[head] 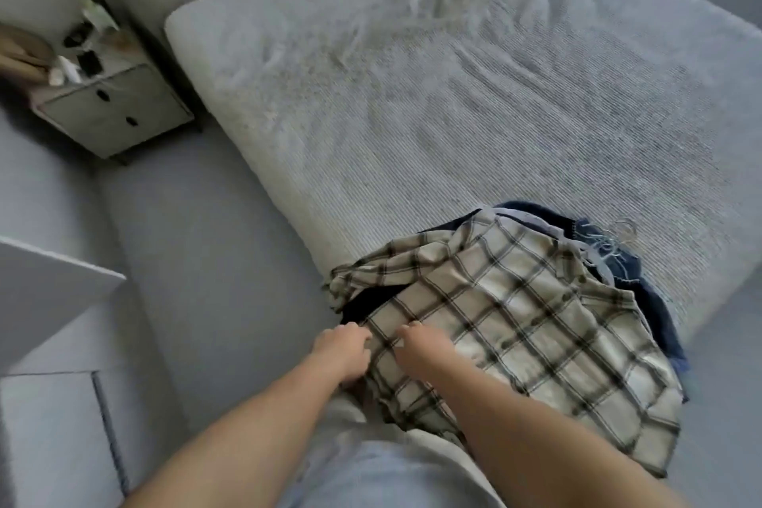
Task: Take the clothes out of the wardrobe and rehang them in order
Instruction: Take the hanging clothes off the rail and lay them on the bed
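- Bed (474, 103): broad, ribbed pale cover, fuzzy toward twelve o'clock.
- Plaid shirt (507, 326): soft cream-and-black checks, crumpled over dark clothes (655, 301) on the bed's five o'clock corner.
- Left hand (340, 351) and right hand (422, 348): fingers curled, each pinching the shirt's edge.

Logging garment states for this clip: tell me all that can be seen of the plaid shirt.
The plaid shirt is cream with dark checks, of a soft woven look, with buttons down the front. It lies crumpled on top of a pile of dark clothes at the near edge of the bed, its hem hanging over the side. The left hand and right hand both grip its lower edge.
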